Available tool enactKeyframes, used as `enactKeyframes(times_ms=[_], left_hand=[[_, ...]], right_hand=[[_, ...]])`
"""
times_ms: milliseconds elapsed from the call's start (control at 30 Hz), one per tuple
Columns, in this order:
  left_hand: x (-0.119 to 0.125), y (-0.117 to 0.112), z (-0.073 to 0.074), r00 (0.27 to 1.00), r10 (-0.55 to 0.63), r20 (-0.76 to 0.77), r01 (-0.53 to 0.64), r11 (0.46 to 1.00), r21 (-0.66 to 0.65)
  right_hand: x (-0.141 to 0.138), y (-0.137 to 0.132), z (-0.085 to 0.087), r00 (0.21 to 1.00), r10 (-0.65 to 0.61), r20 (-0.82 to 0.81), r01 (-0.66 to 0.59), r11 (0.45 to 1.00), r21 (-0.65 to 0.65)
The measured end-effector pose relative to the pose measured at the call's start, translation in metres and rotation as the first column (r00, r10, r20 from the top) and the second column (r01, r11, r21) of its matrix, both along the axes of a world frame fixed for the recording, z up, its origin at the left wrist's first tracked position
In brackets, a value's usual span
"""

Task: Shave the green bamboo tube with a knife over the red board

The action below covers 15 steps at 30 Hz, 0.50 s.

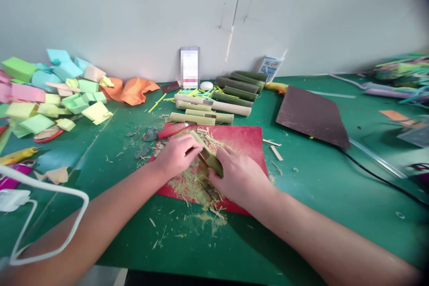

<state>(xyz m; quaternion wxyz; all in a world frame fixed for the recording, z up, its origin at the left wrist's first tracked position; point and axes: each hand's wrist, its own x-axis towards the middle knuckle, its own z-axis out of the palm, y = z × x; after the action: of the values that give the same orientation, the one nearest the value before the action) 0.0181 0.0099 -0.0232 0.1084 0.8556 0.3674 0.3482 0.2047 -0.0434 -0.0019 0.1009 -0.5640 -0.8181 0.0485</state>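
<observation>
A pale green bamboo tube point(214, 161) with a notch cut in its side slants over a red sheet point(248, 143). My right hand point(243, 176) is closed around its lower end, thumb underneath and fingers on top. At the notch, the fingertips of my left hand point(177, 154) are pinched together against the tube; whatever they may hold is hidden. Wood shavings and dust point(186, 183) cover much of the sheet below both hands. A red-handled tool point(172, 130) lies just beyond my left hand, its far end partly hidden.
Peeled bamboo tubes point(192, 118) and dark green ones point(239, 91) lie in rows behind the sheet. A phone point(190, 69) leans on the wall. Coloured paper boxes point(40, 94) pile up at left, a brown board point(311, 116) lies right, and a white cable point(77, 192) loops near my left forearm.
</observation>
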Motion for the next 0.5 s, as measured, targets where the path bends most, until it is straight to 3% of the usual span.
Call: enactKeyframes(times_ms=[500], left_hand=[[-0.0006, 0.0015, -0.0025, 1.000, 0.027, 0.006, -0.028, 0.999, 0.035]], right_hand=[[0.0032, 0.0032, -0.0015, 0.998, 0.004, -0.060, -0.003, 1.000, 0.015]])
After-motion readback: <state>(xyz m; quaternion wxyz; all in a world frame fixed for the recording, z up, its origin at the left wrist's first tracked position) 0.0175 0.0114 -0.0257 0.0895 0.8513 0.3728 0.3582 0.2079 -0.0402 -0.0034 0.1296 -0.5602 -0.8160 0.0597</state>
